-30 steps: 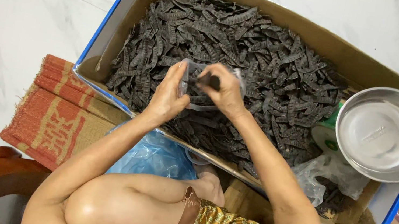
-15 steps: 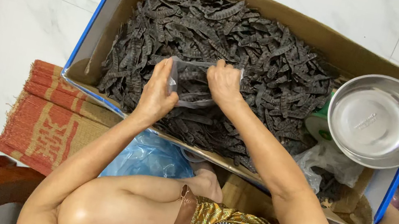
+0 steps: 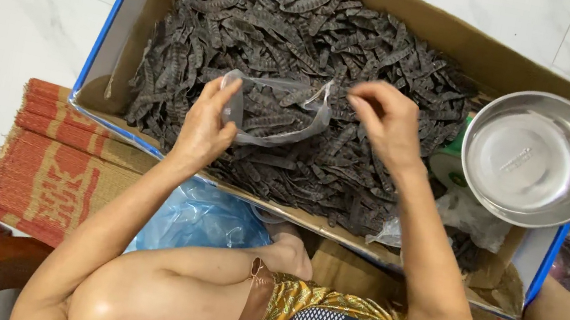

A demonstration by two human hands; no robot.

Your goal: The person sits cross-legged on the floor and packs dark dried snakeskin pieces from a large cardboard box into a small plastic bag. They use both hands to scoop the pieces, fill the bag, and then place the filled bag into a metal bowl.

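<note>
We see a small clear plastic bag (image 3: 274, 111) held open above the heap of dark dried pods (image 3: 305, 46), with a few pods showing through its film (how many we cannot tell). It hangs over the near half of the heap, in the middle of the long cardboard box (image 3: 129, 23) with blue edges that holds the pods. The left hand (image 3: 206, 127) pinches the bag's left edge between thumb and fingers, the rest of the hand loosely curled. The right hand (image 3: 384, 123) hovers just to the right of the bag, fingers bent and drawn together at the tips; we cannot tell whether it has hold of a pod or of the bag's rim.

At the right end of the box a round steel bowl (image 3: 535, 157) sits on a green-topped object, with crumpled clear plastic below it. A blue plastic bag (image 3: 200, 219) lies by the person's knee, just in front of the box. A red and tan woven mat (image 3: 57, 167) lies on the white marble floor (image 3: 8, 2) to the left.
</note>
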